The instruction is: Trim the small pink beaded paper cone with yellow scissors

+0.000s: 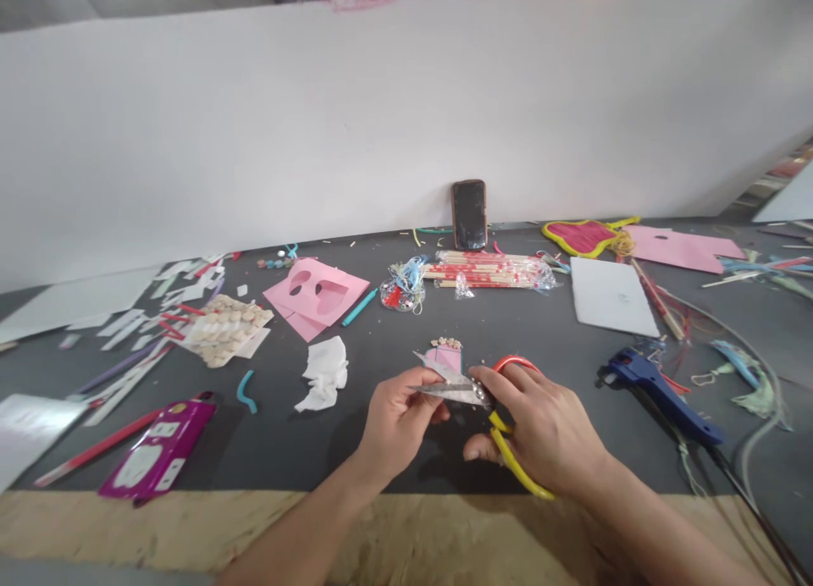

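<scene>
My right hand (555, 425) is wrapped around scissors (457, 389) with one red and one yellow handle. Their blades are spread and point left, over my left hand's fingertips. My left hand (397, 417) is closed in a pinch on a small pink card piece (448, 357) with a row of tiny pale, bead-like bits on its far edge. The blades and fingers cover the near part of this piece, so the exact grip is partly hidden.
Around the dark tabletop lie pink cut-out sheets (318, 294), crumpled white tissue (323, 373), wrapped sticks (489, 270), a white foam square (613, 296), a blue glue gun (664, 395) with a cord, and a purple packet (162, 449). A phone (469, 214) leans against the white board.
</scene>
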{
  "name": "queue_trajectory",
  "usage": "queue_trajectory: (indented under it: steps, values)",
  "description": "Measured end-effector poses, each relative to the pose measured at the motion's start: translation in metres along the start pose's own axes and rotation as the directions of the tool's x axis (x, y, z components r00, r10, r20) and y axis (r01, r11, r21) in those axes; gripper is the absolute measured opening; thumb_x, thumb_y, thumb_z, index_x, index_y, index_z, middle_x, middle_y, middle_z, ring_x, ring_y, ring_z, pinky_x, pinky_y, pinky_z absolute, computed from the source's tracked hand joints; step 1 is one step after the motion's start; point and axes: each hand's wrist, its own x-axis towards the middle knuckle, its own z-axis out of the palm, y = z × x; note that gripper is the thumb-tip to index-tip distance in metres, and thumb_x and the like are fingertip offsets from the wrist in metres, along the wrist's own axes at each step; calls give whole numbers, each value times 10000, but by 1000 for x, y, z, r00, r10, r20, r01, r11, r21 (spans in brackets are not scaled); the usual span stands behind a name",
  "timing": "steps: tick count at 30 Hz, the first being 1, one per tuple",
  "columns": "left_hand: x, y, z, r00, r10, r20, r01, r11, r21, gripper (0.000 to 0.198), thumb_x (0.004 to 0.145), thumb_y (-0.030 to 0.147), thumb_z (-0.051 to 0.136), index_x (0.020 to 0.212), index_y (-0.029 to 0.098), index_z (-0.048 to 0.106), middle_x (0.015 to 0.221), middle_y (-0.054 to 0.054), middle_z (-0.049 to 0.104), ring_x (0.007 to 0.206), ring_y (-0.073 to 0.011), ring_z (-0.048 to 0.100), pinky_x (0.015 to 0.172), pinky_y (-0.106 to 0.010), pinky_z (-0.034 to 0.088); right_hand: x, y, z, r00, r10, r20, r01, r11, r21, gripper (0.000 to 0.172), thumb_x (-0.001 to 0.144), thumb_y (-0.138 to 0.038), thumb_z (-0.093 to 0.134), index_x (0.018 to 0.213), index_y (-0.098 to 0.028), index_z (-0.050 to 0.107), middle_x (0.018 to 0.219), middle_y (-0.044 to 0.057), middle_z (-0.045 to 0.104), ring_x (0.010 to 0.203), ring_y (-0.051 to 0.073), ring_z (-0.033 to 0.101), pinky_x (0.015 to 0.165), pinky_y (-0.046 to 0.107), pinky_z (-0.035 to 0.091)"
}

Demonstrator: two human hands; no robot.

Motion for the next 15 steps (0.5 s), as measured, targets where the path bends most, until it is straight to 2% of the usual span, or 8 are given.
queue_trajectory:
  steps: [4, 9, 15]
  values:
    - [0, 1, -2, 999, -11, 33, 11, 1000, -4, 251, 849, 353, 543, 705, 161, 615, 542, 4, 596, 524, -116, 574, 542, -194, 465, -2, 0, 2, 1000, -17, -15, 18, 999, 50, 686, 783, -724, 411, 1173, -178, 554, 927, 110, 642, 800, 231, 625, 642, 318, 478]
    - [1, 1, -1, 998, -39, 44, 40, 999, -13, 260, 852, 370, 545, 735, 156, 633, 523, 4, 583, 504, -110, 569, 508, -187, 458, -4, 0, 3, 999, -34, 4, 34, 993, 110, 539, 900, -587, 338, 1138, -160, 565, 873, 103, 669, 738, 202, 638, 602, 286, 467]
    - [0, 0, 4, 996, -78, 41, 80, 995, -60, 283, 856, 385, 536, 732, 148, 627, 518, 12, 550, 477, -104, 560, 476, -184, 458, -4, -2, 0, 999, -18, 27, 16, 996, 93, 442, 920, -512, 355, 1081, -164, 575, 798, 80, 675, 674, 194, 630, 545, 275, 432]
